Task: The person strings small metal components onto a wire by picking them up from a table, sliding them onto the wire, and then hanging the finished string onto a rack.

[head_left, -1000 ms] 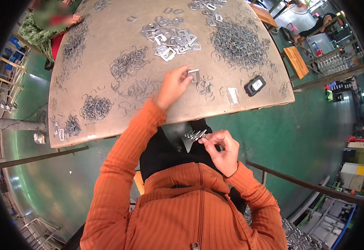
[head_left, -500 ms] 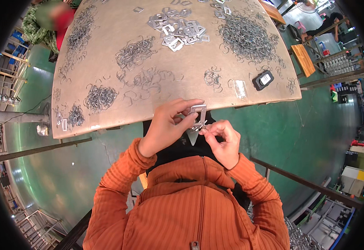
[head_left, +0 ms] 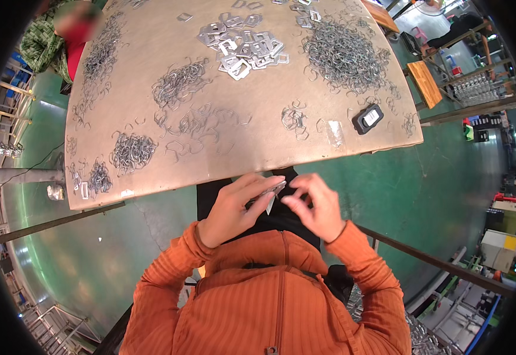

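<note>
My left hand [head_left: 234, 207] is closed around a silver rectangular metal buckle frame [head_left: 278, 187], in front of the table's near edge. The fingers cover most of that frame, and it is tilted so its opening hardly shows. Just to the right of it is my right hand [head_left: 318, 207], its thumb and forefinger apart with nothing visible between them. A pointed pale piece [head_left: 270, 207] shows below the buckle frame; what it belongs to is unclear.
On the brown-covered table [head_left: 210, 163] lie a heap of flat silver frames [head_left: 243, 50], a big pile of bent wire hooks [head_left: 346, 56] and several smaller hook piles [head_left: 132, 151]. A black device [head_left: 367, 118] sits near the right corner. Another person [head_left: 62, 41] is at the far left.
My right hand has come off the buckle frame and its fingers have spread. The left hand has lowered toward me and tipped the frame flatter. The view has shifted slightly.
</note>
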{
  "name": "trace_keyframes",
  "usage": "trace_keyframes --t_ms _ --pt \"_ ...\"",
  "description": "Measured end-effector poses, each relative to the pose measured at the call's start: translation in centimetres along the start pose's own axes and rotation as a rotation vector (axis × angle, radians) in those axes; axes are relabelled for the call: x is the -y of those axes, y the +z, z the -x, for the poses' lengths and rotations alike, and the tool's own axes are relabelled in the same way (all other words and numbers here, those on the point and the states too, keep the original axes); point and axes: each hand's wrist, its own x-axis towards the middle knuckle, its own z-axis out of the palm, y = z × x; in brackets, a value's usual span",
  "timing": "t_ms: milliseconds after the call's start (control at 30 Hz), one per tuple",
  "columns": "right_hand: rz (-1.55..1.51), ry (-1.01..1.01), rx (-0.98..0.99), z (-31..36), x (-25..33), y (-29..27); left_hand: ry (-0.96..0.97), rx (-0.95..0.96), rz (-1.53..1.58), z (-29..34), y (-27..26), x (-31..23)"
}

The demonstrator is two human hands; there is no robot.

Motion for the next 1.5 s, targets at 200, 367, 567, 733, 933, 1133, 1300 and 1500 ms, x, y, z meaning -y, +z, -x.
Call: trace_keyframes --t_ms 200,367,567,733,933,1133,1300,1500 --pt "0.138 0.077 -0.045 -9.7 -9.5 -3.8 0.003 0.050 0.040 -0.2 0.9 0.0" --pt "0.297 0.070 0.214 -16.2 -13.1 -3.5 0.045 0.042 0.031 -0.3 1.6 -0.1" --pt "0.389 -0.062 0.251 -17.5 -15.0 -3.5 0.032 0.026 0.036 0.1 1.8 0.2" --pt "0.309 0.070 0.339 -17.7 -14.9 -4.2 0.024 0.019 0.030 0.5 1.9 0.4" --pt "0.599 -0.088 0.325 -17.9 -15.3 -3.4 0.002 0.009 0.043 0.6 2.3 0.1" --pt "0.290 0.065 0.202 -17.7 -17.2 -4.9 0.003 0.011 0.031 0.8 2.4 0.3" --pt "0.523 0.194 0.257 -18.4 -13.9 -2.4 -0.005 -0.008 0.043 0.9 2.5 0.6" --pt "0.244 0.162 0.189 -18.3 -15.7 -3.1 0.007 -0.040 0.039 0.7 2.7 0.9"
